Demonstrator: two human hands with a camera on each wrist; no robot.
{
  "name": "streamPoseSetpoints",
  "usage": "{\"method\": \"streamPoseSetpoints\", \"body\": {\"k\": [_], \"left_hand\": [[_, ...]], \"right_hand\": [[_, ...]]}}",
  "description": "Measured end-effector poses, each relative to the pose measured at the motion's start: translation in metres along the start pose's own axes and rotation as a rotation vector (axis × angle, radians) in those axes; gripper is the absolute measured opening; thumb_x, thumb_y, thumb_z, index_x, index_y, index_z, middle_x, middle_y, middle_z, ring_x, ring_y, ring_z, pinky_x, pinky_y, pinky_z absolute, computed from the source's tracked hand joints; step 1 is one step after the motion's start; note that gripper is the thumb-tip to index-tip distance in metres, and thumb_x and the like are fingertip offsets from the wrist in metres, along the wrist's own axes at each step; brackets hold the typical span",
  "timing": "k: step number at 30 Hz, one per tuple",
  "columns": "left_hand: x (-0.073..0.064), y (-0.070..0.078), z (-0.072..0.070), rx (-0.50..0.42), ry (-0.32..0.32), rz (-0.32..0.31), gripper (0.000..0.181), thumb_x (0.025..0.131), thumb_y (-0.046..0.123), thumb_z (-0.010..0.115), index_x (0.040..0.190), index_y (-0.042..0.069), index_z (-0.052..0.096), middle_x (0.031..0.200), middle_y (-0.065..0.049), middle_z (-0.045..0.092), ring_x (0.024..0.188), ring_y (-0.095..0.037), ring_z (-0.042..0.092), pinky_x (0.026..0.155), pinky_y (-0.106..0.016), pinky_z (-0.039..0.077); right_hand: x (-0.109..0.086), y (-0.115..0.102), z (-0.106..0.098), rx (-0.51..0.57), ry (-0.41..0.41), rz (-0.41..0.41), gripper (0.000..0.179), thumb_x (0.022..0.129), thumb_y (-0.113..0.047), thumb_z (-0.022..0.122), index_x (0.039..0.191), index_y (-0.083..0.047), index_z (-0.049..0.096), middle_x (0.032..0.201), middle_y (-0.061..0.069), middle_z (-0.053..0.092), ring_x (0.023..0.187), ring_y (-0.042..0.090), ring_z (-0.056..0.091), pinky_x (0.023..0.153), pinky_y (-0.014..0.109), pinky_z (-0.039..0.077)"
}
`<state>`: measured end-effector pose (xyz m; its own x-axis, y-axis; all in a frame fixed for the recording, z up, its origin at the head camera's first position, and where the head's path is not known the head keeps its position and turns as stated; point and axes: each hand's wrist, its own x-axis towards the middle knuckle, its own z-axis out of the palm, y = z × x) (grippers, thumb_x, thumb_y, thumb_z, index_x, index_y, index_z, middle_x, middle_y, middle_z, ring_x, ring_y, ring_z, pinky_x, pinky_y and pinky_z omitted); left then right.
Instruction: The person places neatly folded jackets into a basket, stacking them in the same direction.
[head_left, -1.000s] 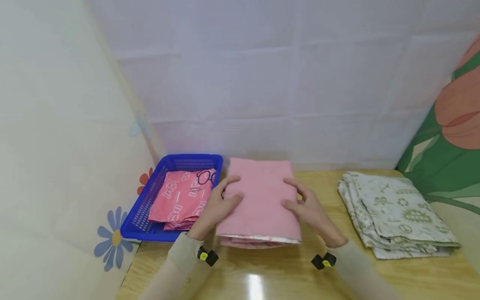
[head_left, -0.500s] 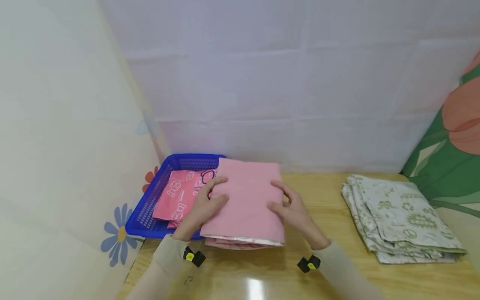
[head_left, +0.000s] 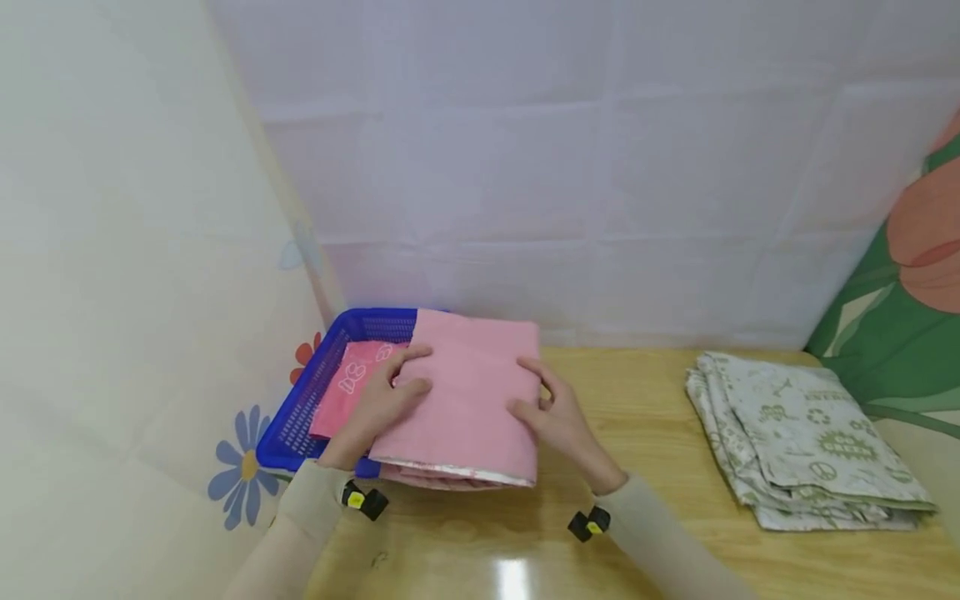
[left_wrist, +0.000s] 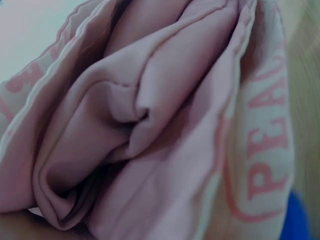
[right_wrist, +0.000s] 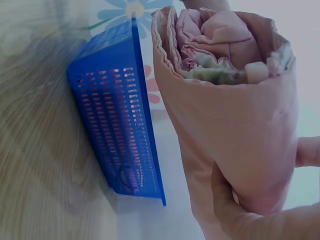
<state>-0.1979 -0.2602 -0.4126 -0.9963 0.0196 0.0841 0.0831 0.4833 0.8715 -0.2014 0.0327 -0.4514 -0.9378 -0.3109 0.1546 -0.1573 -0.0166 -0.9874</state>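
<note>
A thick folded pink cloth (head_left: 472,392) is held up between both hands, over the right part of the blue basket (head_left: 279,460). My left hand (head_left: 382,404) grips its left side, and my right hand (head_left: 561,421) grips the right side, thumbs on the upper face. In the left wrist view the pink cloth (left_wrist: 150,130) shows its inner folds and a white underside with red letters. From the right wrist the cloth (right_wrist: 240,115) is seen above the tabletop, with fingers of the right hand (right_wrist: 260,220) around it. Inside the basket lies a folded darker pink printed cloth (head_left: 352,387), partly covered.
A folded white cloth with green print (head_left: 817,442) lies at the right of the wooden table (head_left: 630,392). A pale fabric backdrop (head_left: 480,167) stands behind, and a flower-printed one (head_left: 135,333) runs along the left beside the basket.
Both hands have carried the folded pink cloth left, from beside the basket to over its right part. It now hides more of the printed cloth inside. The white and green cloth stays put.
</note>
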Motion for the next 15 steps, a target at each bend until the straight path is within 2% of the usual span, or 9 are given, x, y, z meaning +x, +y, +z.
{"method": "streamPoseSetpoints", "body": {"k": [6,8,12,15], "left_hand": [[0.006,0.005,-0.021,0.039,-0.029,-0.059,0.057,0.099,0.024,0.071,0.153,0.024,0.057,0.162,-0.015,0.049,0.126,-0.034,0.057,0.103,-0.039,0.045],[0.008,0.005,-0.028,0.053,-0.044,-0.048,0.056,0.099,0.024,0.070,0.154,0.023,0.057,0.163,-0.016,0.048,0.125,-0.035,0.057,0.100,-0.038,0.047],[0.011,0.001,-0.042,0.077,-0.062,-0.008,0.056,0.100,0.022,0.069,0.154,0.017,0.056,0.164,-0.018,0.046,0.130,-0.036,0.054,0.103,-0.041,0.046],[0.013,-0.003,-0.052,0.102,-0.068,-0.024,0.056,0.102,0.025,0.067,0.156,0.018,0.053,0.166,-0.019,0.044,0.136,-0.037,0.051,0.108,-0.048,0.045]], "right_hand": [[0.013,-0.007,0.011,-0.013,-0.013,0.007,0.070,0.097,-0.008,0.072,0.161,-0.010,0.045,0.170,0.024,0.032,0.130,0.052,0.061,0.087,0.045,0.064],[0.018,-0.008,0.015,-0.013,-0.016,0.014,0.070,0.096,-0.008,0.071,0.161,-0.010,0.045,0.169,0.024,0.034,0.127,0.051,0.062,0.086,0.045,0.064],[0.027,-0.008,0.027,0.002,-0.022,0.035,0.071,0.096,-0.009,0.071,0.161,-0.011,0.045,0.168,0.024,0.035,0.126,0.052,0.064,0.088,0.049,0.065],[0.033,-0.009,0.035,0.014,-0.034,0.054,0.071,0.096,-0.010,0.071,0.161,-0.014,0.045,0.168,0.022,0.035,0.130,0.051,0.062,0.091,0.052,0.064]]}}
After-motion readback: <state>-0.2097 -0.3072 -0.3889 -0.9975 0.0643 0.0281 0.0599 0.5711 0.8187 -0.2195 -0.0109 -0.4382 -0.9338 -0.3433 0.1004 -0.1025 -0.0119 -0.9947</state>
